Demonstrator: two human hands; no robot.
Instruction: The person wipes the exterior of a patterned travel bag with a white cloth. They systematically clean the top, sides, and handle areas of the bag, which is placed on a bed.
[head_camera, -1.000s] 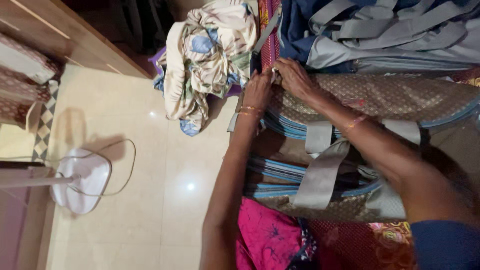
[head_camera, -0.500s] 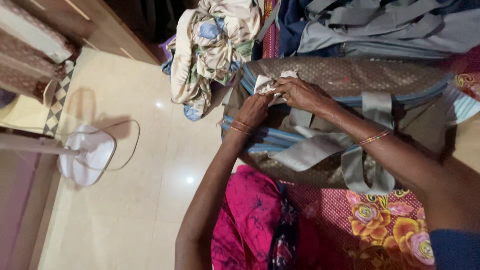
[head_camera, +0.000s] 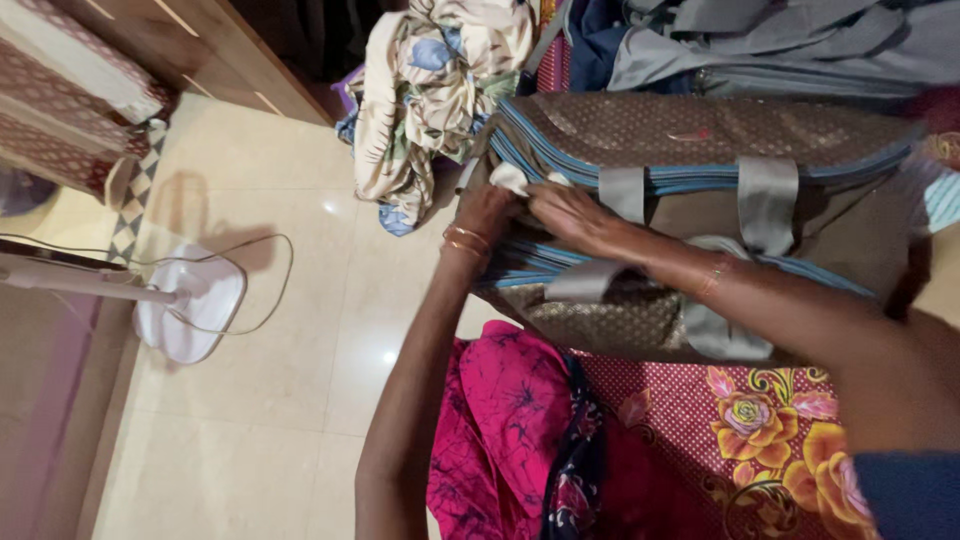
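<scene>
A brown dotted bag (head_camera: 700, 130) with blue zip piping and grey handles (head_camera: 765, 200) lies on its side before me. At its left end my left hand (head_camera: 487, 212), bangles on the wrist, grips a small white cloth (head_camera: 508, 178) that sticks out of the bag's opening. My right hand (head_camera: 575, 218) lies flat along the open zip edge, with its fingertips reaching to the white cloth. Both hands touch the bag. The inside of the bag is hidden.
A crumpled floral sheet (head_camera: 430, 90) hangs just left of the bag. Grey bags (head_camera: 780, 50) lie beyond it. Pink cloth (head_camera: 510, 430) and a red flowered spread (head_camera: 760, 440) lie below. A white fan base (head_camera: 190, 305) with its cord stands on the tiled floor, near wooden furniture (head_camera: 250, 60).
The bag has shifted and turned, so its open side faces me more. The white cloth, held up in both hands earlier, now sits lower at the bag's end, and my right hand has flattened.
</scene>
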